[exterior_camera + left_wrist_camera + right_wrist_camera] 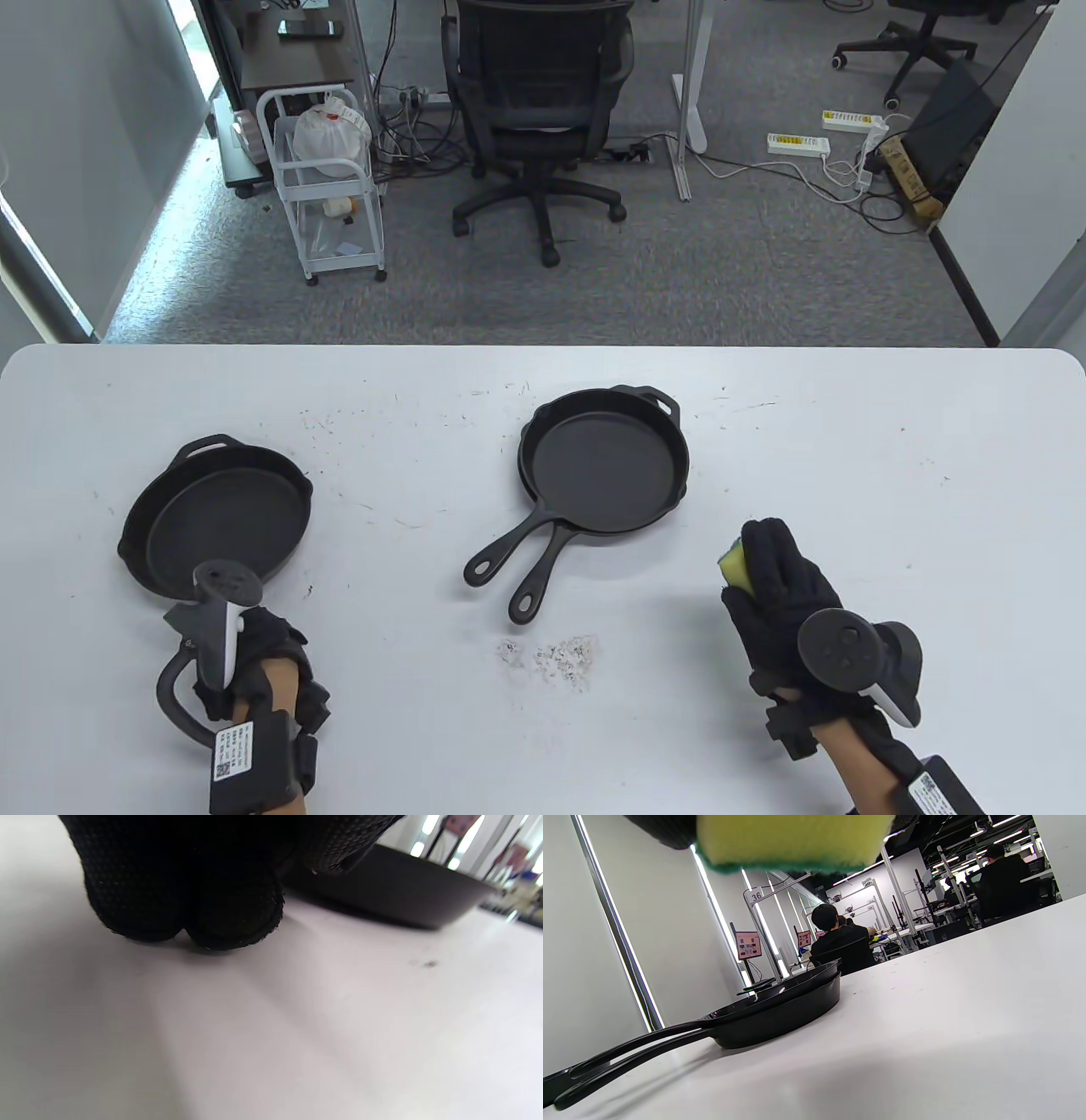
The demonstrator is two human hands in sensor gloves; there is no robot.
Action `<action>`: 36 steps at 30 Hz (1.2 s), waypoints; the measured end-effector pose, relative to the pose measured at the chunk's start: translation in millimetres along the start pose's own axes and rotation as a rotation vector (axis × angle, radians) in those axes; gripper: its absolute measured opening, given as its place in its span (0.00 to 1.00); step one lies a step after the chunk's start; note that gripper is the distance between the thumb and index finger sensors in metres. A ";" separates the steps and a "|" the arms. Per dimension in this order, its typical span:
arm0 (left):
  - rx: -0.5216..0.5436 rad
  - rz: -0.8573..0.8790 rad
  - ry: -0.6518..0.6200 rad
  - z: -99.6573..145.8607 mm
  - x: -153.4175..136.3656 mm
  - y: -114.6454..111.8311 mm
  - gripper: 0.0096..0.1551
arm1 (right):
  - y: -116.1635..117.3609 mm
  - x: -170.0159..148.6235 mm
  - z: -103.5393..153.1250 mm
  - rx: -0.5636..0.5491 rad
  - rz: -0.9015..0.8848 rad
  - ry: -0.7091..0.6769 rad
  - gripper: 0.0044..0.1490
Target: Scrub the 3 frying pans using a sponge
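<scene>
We see the right hand (776, 586) grasping a yellow-and-green sponge (735, 567) in its grip above the counter's (891, 475) front right part, while the left hand (259, 654), near the front left corner, sits at the handle of a single black frying pan (222, 518); whether that grip clasps the handle we cannot tell. Two more pans, stacked (604, 463), lie at the counter's middle, handles toward the front edge, with pale crumbs (560, 658) scattered just before them.
</scene>
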State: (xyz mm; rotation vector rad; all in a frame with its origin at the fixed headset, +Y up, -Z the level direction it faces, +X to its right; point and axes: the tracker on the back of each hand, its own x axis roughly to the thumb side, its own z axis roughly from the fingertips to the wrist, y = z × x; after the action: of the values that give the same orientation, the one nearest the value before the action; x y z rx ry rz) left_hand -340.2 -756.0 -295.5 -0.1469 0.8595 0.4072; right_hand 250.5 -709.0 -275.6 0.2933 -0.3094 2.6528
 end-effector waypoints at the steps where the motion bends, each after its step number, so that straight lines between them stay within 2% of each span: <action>1: 0.004 0.009 -0.014 2.2 1.8 1.8 0.39 | -0.2 0.1 0.0 0.000 0.000 0.000 0.45; 6: 0.136 0.067 -0.162 23.8 27.5 14.6 0.38 | 0.8 0.3 0.1 0.001 0.003 -0.004 0.46; 13: 0.246 0.068 -0.392 73.7 89.6 65.6 0.38 | 1.4 -0.2 -0.1 0.008 0.004 0.003 0.46; 17: 0.275 0.080 -0.452 85.1 109.3 71.2 0.38 | 1.2 -0.3 -0.2 0.008 0.004 0.006 0.46; 23: 0.231 0.131 -0.557 100.4 126.0 40.6 0.38 | 0.5 -0.7 -0.9 0.006 0.004 0.008 0.45; 32: 0.134 0.086 -0.824 166.9 168.9 -27.6 0.37 | 0.5 6.5 1.0 0.001 0.027 -0.021 0.45; 36: 0.107 0.061 -0.917 194.3 183.2 -48.9 0.37 | 2.5 8.7 1.5 0.005 0.043 -0.031 0.45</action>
State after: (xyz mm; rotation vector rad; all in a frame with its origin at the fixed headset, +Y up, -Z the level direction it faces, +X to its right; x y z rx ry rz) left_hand -76.8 -691.9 -310.6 0.1641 -0.0206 0.4266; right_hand 242.0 -708.0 -272.4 0.3325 -0.3227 2.6940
